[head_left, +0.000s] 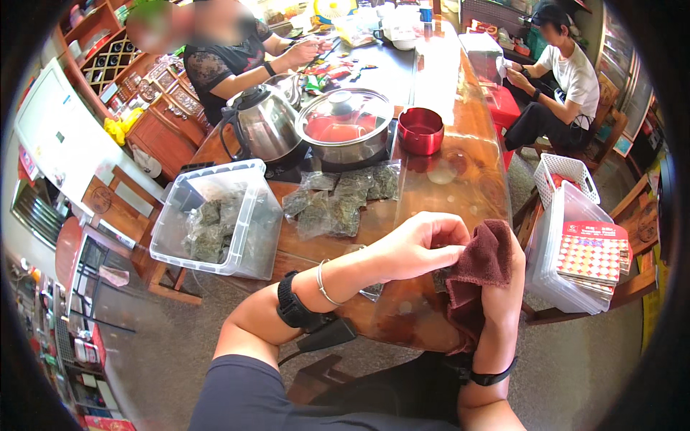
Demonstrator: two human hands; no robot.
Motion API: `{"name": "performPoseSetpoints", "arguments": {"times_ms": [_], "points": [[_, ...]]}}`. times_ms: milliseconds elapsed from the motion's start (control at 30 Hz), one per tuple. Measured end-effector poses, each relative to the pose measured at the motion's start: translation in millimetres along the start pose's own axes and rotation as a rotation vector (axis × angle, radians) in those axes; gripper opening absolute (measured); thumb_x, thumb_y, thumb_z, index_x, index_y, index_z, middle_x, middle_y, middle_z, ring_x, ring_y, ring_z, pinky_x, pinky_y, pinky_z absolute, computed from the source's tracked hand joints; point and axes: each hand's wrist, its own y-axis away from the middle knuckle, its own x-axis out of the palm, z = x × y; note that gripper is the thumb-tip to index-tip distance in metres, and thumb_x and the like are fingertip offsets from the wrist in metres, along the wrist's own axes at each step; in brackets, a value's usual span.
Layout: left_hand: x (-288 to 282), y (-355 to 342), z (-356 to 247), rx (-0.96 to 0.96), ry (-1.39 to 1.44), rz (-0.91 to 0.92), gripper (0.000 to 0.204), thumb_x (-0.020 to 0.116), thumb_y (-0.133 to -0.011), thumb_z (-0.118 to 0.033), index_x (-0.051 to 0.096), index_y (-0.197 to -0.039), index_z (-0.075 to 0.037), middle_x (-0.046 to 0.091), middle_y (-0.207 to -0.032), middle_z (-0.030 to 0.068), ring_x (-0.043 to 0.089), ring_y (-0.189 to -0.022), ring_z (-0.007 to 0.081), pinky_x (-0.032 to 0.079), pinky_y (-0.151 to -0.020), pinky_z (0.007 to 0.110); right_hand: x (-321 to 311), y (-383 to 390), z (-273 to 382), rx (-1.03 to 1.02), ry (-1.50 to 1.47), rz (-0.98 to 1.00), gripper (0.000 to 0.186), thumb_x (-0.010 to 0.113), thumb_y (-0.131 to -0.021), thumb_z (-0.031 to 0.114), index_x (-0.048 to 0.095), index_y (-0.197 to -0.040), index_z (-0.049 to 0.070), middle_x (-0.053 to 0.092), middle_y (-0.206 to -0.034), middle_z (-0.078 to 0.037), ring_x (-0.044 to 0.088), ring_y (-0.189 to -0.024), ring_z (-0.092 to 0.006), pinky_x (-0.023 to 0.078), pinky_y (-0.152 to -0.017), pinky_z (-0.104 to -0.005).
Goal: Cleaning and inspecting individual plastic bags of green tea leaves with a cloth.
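My left hand (428, 244) is curled, thumb and fingertips pinched at the edge of a brown cloth (478, 262). My right hand (503, 284) holds this cloth, which hangs over its fingers and partly hides them. Clear packets of dark green flakes or sheets (338, 205) lie on the wooden table (460, 179) beyond my hands, and part of another packet (370, 291) shows under my left forearm. A translucent plastic tub (262, 237) at the left holds similar packets.
Behind are a steel kettle (266, 129), lidded pot (345, 144) and red metal pot (420, 129). Plastic containers with printed cards (586, 258) stand at right. One person (223, 72) works at the table's far left; another (568, 86) sits at right holding something white.
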Motion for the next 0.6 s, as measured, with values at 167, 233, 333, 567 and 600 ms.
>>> {"name": "performPoseSetpoints", "arguments": {"times_ms": [167, 233, 333, 567, 600], "points": [[-0.2, -1.9, -0.6, -0.039, 0.043, 0.030, 0.008, 0.054, -0.082, -0.007, 0.051, -0.085, -0.001, 0.051, -0.078, -0.0022, 0.045, -0.074, 0.0033, 0.039, -0.066, 0.018, -4.8, -1.4, -0.5, 0.009, -0.057, 0.001, 0.008, 0.052, -0.076, 0.005, 0.052, -0.082, 0.000, 0.053, -0.075, -0.002, 0.048, -0.070, -0.0092, 0.040, -0.064, -0.0222], [0.6, -1.4, -0.1, -0.022, 0.028, -0.015, 0.009, 0.055, -0.082, -0.009, 0.051, -0.083, -0.002, 0.051, -0.078, -0.0026, 0.045, -0.073, 0.0028, 0.039, -0.065, 0.018, -2.4, -2.0, -1.2, -0.004, -0.101, -0.016, 0.009, 0.053, -0.075, 0.004, 0.052, -0.083, 0.001, 0.053, -0.076, -0.002, 0.048, -0.071, -0.0088, 0.040, -0.064, -0.0219], [0.0, -1.6, 3.1, -0.037, 0.056, 0.010, 0.007, 0.054, -0.082, -0.008, 0.050, -0.082, -0.002, 0.051, -0.077, -0.0031, 0.045, -0.072, 0.0023, 0.039, -0.064, 0.018, -0.3, -0.6, -1.0, -0.053, -0.084, -0.006, 0.012, 0.054, -0.072, 0.001, 0.052, -0.085, 0.001, 0.053, -0.078, -0.001, 0.048, -0.073, -0.0080, 0.040, -0.066, -0.0214], [1.8, 0.0, -2.1, -0.023, 0.039, -0.020, 0.002, 0.051, -0.080, -0.004, 0.050, -0.081, -0.002, 0.050, -0.076, -0.0033, 0.044, -0.070, 0.0021, 0.038, -0.064, 0.018, -2.2, 0.8, -0.1, 0.031, -0.090, 0.011, 0.015, 0.056, -0.072, -0.001, 0.053, -0.087, 0.001, 0.053, -0.079, 0.000, 0.048, -0.075, -0.0069, 0.040, -0.069, -0.0213], [2.3, 0.0, -3.3, 0.009, 0.029, -0.034, 0.003, 0.052, -0.080, -0.004, 0.050, -0.080, -0.002, 0.050, -0.075, -0.0036, 0.044, -0.069, 0.0020, 0.038, -0.063, 0.018, -1.8, 0.8, 0.2, 0.030, -0.074, -0.023, 0.015, 0.055, -0.073, 0.000, 0.053, -0.087, 0.001, 0.054, -0.079, -0.001, 0.048, -0.075, -0.0070, 0.040, -0.069, -0.0213]]}}
